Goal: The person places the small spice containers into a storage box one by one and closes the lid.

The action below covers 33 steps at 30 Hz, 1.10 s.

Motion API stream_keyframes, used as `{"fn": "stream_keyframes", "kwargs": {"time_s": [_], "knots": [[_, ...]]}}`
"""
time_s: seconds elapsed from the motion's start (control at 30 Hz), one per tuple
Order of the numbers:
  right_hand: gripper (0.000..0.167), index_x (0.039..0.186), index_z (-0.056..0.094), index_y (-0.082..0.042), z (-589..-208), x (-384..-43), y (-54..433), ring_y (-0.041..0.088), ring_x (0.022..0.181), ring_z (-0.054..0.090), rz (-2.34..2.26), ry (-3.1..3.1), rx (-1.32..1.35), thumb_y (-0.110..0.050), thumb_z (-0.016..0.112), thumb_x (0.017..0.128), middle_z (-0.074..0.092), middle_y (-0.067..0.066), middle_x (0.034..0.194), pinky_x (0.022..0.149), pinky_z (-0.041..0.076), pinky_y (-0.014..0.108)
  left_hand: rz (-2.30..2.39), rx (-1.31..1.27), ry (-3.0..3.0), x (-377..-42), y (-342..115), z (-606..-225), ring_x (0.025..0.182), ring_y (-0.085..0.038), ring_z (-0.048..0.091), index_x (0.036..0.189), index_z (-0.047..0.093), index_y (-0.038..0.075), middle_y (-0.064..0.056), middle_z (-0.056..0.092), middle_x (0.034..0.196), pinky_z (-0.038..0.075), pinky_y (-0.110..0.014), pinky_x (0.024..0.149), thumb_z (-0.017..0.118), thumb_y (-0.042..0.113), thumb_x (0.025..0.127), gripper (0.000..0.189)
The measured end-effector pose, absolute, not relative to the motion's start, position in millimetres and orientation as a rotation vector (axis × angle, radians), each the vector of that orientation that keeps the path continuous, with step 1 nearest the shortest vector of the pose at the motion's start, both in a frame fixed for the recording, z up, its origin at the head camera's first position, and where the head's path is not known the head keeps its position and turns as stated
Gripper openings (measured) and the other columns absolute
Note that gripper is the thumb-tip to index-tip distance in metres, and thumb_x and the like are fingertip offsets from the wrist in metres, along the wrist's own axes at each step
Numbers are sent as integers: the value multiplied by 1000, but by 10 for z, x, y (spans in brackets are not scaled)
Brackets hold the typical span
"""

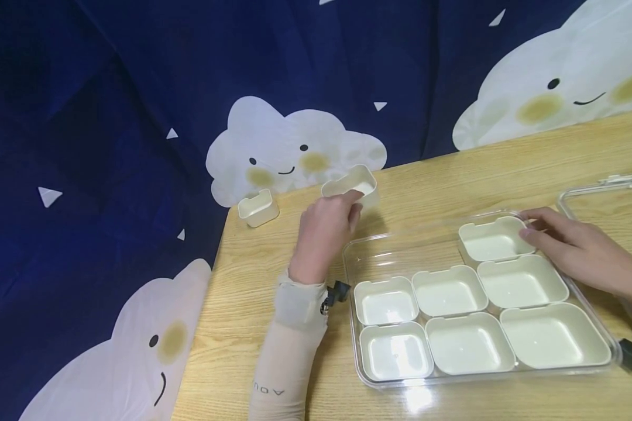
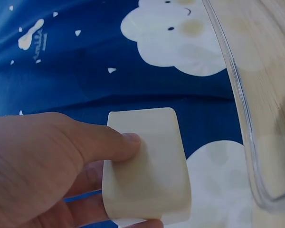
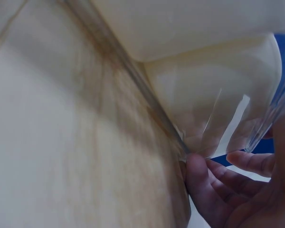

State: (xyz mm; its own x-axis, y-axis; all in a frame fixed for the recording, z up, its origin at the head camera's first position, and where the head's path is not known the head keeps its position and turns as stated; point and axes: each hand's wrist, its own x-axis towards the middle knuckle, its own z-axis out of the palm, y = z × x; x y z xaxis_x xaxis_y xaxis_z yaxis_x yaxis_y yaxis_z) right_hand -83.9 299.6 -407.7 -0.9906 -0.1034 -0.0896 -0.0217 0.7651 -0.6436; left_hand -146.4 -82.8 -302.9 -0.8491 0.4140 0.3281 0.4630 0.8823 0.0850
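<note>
My left hand [image 1: 323, 231] pinches a cream plastic bin [image 1: 370, 197] near the table's back edge; its thumb lies along the bin's flat face [image 2: 154, 175] in the left wrist view. At the right, my right hand [image 1: 590, 254] grips the far right corner of a clear plastic box [image 1: 455, 380], thumb at the rim and fingers round the outside. Several cream bins fill the two nearer rows. One more bin [image 1: 497, 241] sits in the back row beside my right hand, with bare box floor to its left.
Another small cream bin [image 1: 258, 210] stands alone at the table's back left corner. A clear lid-like panel [image 1: 605, 187] lies at the far right. Behind the wooden table [image 1: 232, 327] hangs a dark blue cloth [image 1: 137, 117] with printed clouds.
</note>
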Motion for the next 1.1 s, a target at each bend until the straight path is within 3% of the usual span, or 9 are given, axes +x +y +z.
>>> {"fn": "stream_keyframes", "kwargs": {"time_s": [0.53, 0.73, 0.83, 0.93, 1.03, 1.1], "knots": [[54, 153, 42, -9, -4081, -848, 2997, 56, 122, 55, -1035, 2849, -113, -43, 41, 110, 58, 34, 136, 91, 42, 67, -134, -806, -2753, -1283, -644, -2990, 64, -19, 67, 118, 74, 26, 3, 73, 79, 52, -39, 52, 63, 24, 103, 19], [53, 152, 44, -11, -4082, -852, 2995, 54, 120, 57, -1026, 2858, -117, -43, 42, 110, 60, 32, 135, 87, 44, 52, -111, -841, -2755, -1250, -608, -3000, 64, -17, 66, 117, 74, 27, 3, 71, 77, 51, -37, 51, 62, 25, 104, 18], [53, 152, 44, -11, -4080, -854, 2995, 53, 120, 57, -1026, 2857, -118, -43, 42, 110, 60, 31, 135, 87, 44, 53, -109, -858, -2751, -1243, -582, -3016, 62, -17, 64, 114, 74, 27, 4, 68, 73, 50, -37, 50, 63, 25, 103, 15], [54, 152, 43, -10, -4076, -855, 2998, 55, 120, 56, -1028, 2850, -119, -43, 41, 110, 59, 32, 135, 89, 43, 61, -106, -876, -2755, -1234, -548, -3026, 60, -18, 62, 107, 72, 27, 3, 64, 69, 49, -37, 48, 63, 25, 103, 10], [53, 152, 44, -11, -4080, -856, 3010, 53, 119, 58, -1026, 2857, -120, -43, 43, 110, 61, 31, 134, 86, 44, 38, -103, -884, -2770, -1220, -515, -3041, 59, -19, 61, 101, 70, 27, 4, 61, 68, 47, -37, 47, 63, 25, 103, 8], [53, 152, 45, -12, -4088, -857, 3013, 53, 119, 58, -1026, 2860, -121, -43, 43, 109, 62, 31, 133, 84, 41, 33, -100, -894, -2775, -1215, -502, -3053, 59, -19, 61, 97, 69, 27, 4, 59, 67, 46, -36, 46, 63, 26, 103, 8]]}}
